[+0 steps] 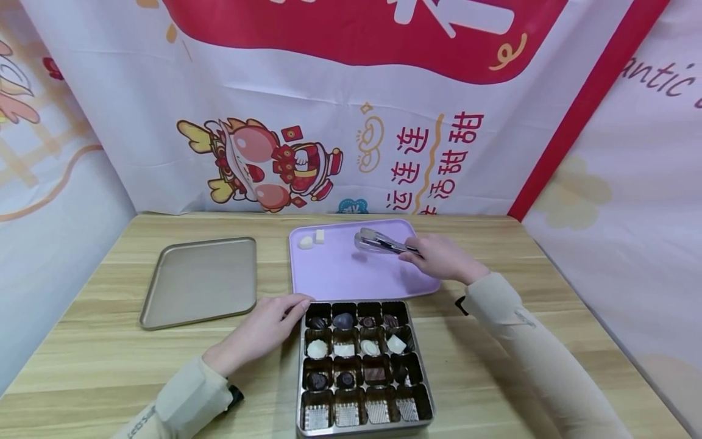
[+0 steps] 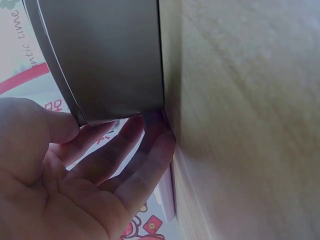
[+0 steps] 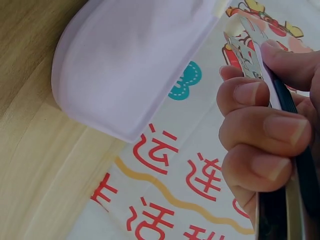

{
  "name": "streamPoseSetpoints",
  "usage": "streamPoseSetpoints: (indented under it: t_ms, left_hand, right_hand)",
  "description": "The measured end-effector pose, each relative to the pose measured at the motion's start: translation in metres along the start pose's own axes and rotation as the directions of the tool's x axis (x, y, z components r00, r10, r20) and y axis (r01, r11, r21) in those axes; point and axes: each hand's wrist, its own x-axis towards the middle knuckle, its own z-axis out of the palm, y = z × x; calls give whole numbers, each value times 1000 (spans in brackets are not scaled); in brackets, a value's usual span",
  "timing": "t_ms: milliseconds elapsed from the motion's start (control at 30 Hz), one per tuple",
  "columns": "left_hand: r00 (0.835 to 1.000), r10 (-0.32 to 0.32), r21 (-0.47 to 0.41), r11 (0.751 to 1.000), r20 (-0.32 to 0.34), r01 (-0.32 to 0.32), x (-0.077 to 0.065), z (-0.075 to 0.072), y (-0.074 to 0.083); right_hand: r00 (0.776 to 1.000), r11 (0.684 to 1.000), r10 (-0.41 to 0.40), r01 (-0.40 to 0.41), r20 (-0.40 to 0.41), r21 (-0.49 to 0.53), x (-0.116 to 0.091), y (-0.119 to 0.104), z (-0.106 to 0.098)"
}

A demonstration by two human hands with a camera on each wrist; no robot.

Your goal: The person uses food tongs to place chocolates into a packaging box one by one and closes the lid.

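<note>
My right hand grips metal tongs, holding their head above the purple tray. In the right wrist view the fingers wrap the dark handle of the tongs; I cannot tell whether the tips hold anything. Two small white chocolates, one rounded and one blocky, lie at the tray's far left. My left hand holds the far left corner of a metal tin, thumb at the rim. Dark chocolates and white chocolates sit in its compartments; the nearest row shows pale ribbed bottoms.
A bronze-coloured tray lies on the wooden table to the left. Printed cloth hangs behind the table and along both sides. The purple tray lies just beyond the tin.
</note>
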Motion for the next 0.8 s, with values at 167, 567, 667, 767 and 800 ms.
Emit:
streamPoseSetpoints:
  t_ms: [167,567,667,767,800]
  left_hand:
    - [1000,4,2,1000,-2,-4,0,1,-2]
    - [1000,-8,-3,1000,7,8,-1,1,0]
    - [1000,-8,-3,1000,8,8,-1,0,0]
    - [1000,1,-5,1000,4,-1,0,0,-1]
    - [1000,4,-5,1000,2,-4,0,-1,-1]
  right_hand:
    - [1000,1000,-17,17,-1,24,-7,-4,-3]
    - [975,959,-217,223,-52,173,-50,-48,-25]
    - [949,925,-307,316,-73,211,-64,-67,-28]
    - [912,890,-398,410,-99,200,-76,-85,-28]
    - [899,877,-426,438,-102,197,-80,-91,-27]
